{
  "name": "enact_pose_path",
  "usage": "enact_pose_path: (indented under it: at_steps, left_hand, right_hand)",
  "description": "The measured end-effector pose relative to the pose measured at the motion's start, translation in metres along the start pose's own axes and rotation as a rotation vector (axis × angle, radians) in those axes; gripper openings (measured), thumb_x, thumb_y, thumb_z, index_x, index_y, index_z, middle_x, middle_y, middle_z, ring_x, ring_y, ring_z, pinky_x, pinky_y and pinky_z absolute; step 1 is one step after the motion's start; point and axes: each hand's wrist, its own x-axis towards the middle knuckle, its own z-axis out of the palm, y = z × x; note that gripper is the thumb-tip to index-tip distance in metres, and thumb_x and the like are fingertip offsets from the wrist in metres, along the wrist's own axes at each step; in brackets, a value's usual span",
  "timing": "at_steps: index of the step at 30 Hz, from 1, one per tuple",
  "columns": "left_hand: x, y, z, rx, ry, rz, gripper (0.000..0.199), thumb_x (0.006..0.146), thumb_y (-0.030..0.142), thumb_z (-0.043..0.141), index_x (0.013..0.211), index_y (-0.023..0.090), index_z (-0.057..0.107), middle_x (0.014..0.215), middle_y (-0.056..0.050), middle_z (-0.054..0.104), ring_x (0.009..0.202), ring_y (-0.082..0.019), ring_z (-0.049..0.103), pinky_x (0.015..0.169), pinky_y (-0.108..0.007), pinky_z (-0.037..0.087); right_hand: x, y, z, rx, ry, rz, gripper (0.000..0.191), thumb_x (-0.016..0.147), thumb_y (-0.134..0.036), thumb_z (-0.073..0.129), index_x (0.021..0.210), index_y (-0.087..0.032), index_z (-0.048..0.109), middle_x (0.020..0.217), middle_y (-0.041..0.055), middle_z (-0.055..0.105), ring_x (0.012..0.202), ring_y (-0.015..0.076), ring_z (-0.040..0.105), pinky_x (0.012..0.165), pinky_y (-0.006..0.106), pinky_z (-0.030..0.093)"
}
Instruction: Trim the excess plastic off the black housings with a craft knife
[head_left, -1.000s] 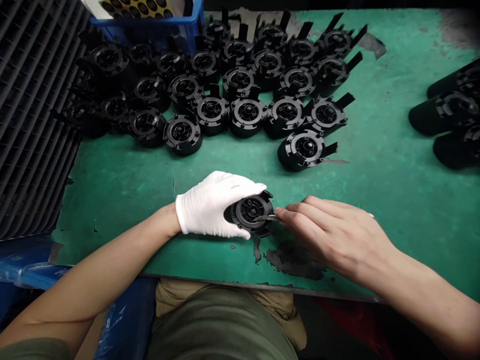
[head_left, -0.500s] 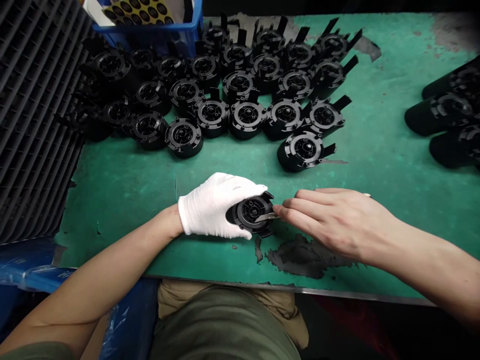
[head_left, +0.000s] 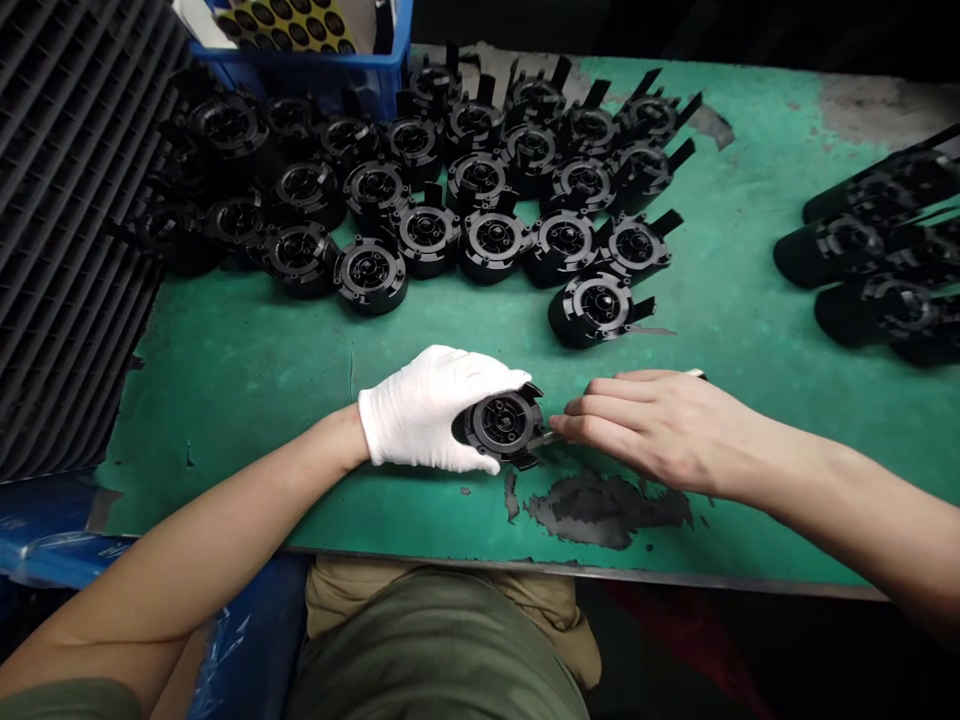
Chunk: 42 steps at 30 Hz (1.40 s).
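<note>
In a white glove, my left hand [head_left: 427, 412] is closed around the side of a round black plastic housing [head_left: 501, 424]. Its thumb and fingers curve past the rim, and the ribbed, ringed face of the part points up toward me. My bare right hand [head_left: 652, 425] is just to the right of it, fingers pinched on a small metal blade [head_left: 549, 437]. The blade's tip lies by the housing's right edge, near the lower prong. Most of the blade is hidden by my fingers, so whether it has a handle cannot be told.
Several similar black housings [head_left: 495, 235] stand in rows across the back of the green table mat [head_left: 420, 330]. More black parts [head_left: 832, 247] lie at the right. A blue bin [head_left: 300, 75] with sticker sheets is behind, a dark slatted rack [head_left: 71, 230] at left.
The blade has drawn back from over the housing's face to its right edge. My left hand keeps its hold. The view has shifted slightly, bringing more parts in at right.
</note>
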Motion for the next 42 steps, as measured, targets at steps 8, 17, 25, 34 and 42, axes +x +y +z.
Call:
enact_pose_path:
  at_steps: [8, 17, 25, 34, 42]
  left_hand:
    - [-0.004, -0.002, 0.006, 0.059, 0.011, -0.067, 0.118, 0.071, 0.078, 0.099, 0.161, 0.019, 0.053, 0.139, -0.020, 0.079, 0.126, -0.044, 0.079, 0.110, -0.057, 0.062]
    - [0.005, 0.001, 0.006, 0.062, 0.005, -0.097, 0.096, 0.067, 0.090, 0.094, 0.129, 0.019, 0.074, 0.123, -0.017, 0.082, 0.113, -0.043, 0.081, 0.103, -0.055, 0.063]
    - [0.010, 0.004, 0.000, 0.044, -0.044, -0.115, 0.090, 0.068, 0.084, 0.096, 0.126, 0.018, 0.075, 0.115, -0.014, 0.083, 0.107, -0.041, 0.082, 0.099, -0.051, 0.062]
    - [0.011, 0.007, -0.002, 0.043, -0.087, -0.143, 0.091, 0.069, 0.082, 0.098, 0.130, 0.019, 0.075, 0.116, -0.012, 0.083, 0.108, -0.040, 0.082, 0.101, -0.052, 0.061]
    - [0.010, 0.005, -0.001, 0.030, -0.105, -0.152, 0.091, 0.070, 0.080, 0.098, 0.133, 0.018, 0.074, 0.119, -0.012, 0.083, 0.110, -0.039, 0.081, 0.102, -0.050, 0.061]
  right_hand:
    - [-0.006, -0.031, 0.014, -0.064, 0.198, 0.317, 0.024, 0.107, -0.015, 0.072, 0.130, -0.015, 0.066, 0.099, 0.0065, 0.079, 0.082, 0.0188, 0.073, 0.073, 0.032, 0.055]
    - [0.012, -0.051, 0.034, -0.149, 0.226, 0.396, 0.008, 0.111, -0.018, 0.069, 0.116, -0.018, 0.062, 0.103, 0.0089, 0.081, 0.084, 0.0190, 0.072, 0.070, 0.032, 0.053]
    - [0.011, -0.050, 0.035, -0.087, 0.216, 0.410, 0.008, 0.110, -0.017, 0.069, 0.115, -0.018, 0.062, 0.102, 0.0085, 0.079, 0.086, 0.0195, 0.072, 0.071, 0.031, 0.055]
    - [0.005, -0.041, 0.040, -0.027, 0.216, 0.368, 0.010, 0.109, -0.018, 0.070, 0.118, -0.016, 0.064, 0.100, 0.0079, 0.077, 0.084, 0.0191, 0.072, 0.072, 0.030, 0.056]
    - [0.002, -0.041, 0.042, 0.014, 0.203, 0.390, 0.011, 0.110, -0.018, 0.070, 0.118, -0.016, 0.064, 0.103, 0.0081, 0.077, 0.087, 0.0194, 0.072, 0.074, 0.030, 0.058]
